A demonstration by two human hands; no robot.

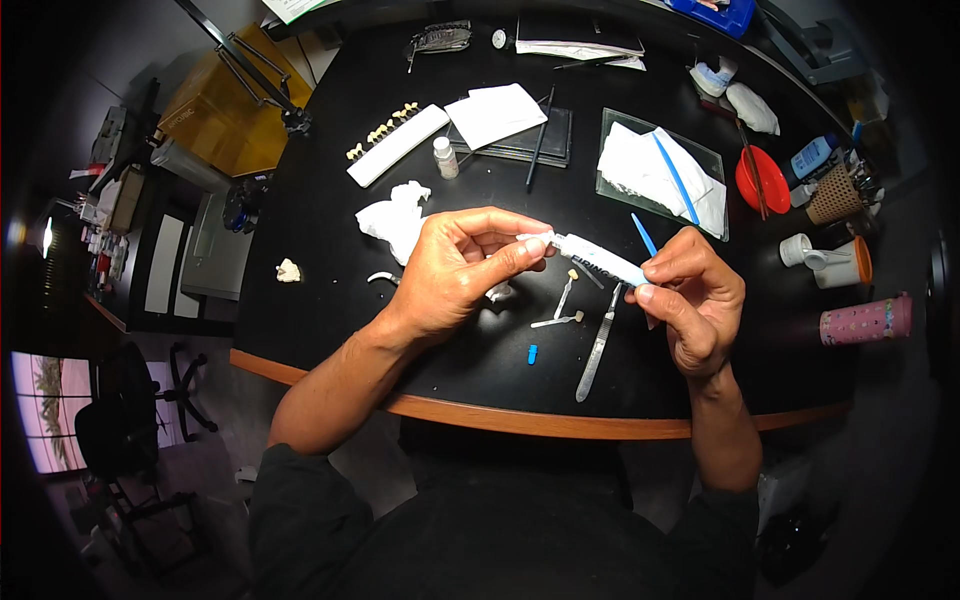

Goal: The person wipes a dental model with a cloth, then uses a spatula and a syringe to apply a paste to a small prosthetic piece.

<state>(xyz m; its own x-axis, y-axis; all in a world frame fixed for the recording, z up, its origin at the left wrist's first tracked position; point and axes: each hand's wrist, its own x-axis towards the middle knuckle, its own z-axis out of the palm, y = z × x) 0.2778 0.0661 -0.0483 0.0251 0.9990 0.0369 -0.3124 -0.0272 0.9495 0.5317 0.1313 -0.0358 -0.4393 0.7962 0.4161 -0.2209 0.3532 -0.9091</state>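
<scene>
Over the black table (pixel 470 380), both my hands hold a white syringe (pixel 598 260) with dark print, slanting down to the right. My left hand (pixel 455 265) pinches its narrow end. The fingers of my right hand (pixel 695 300) are closed on its other end. A blue pointed stick (pixel 643 234) shows just behind my right hand; whether it is held I cannot tell. Below the syringe lie a metal spatula (pixel 598 355), a stick with a small tooth crown (pixel 573 273), a second such crown (pixel 579 317) on its stick, and a small blue cap (pixel 532 354).
Crumpled tissue (pixel 393 225) and a tooth-like piece (pixel 288 270) lie left. Behind stand a small bottle (pixel 445 158) and a white holder (pixel 398 145) with several tooth samples. Rightward are a glass plate (pixel 612 125) with tissue, a red bowl (pixel 758 185) and a pink tumbler (pixel 865 318).
</scene>
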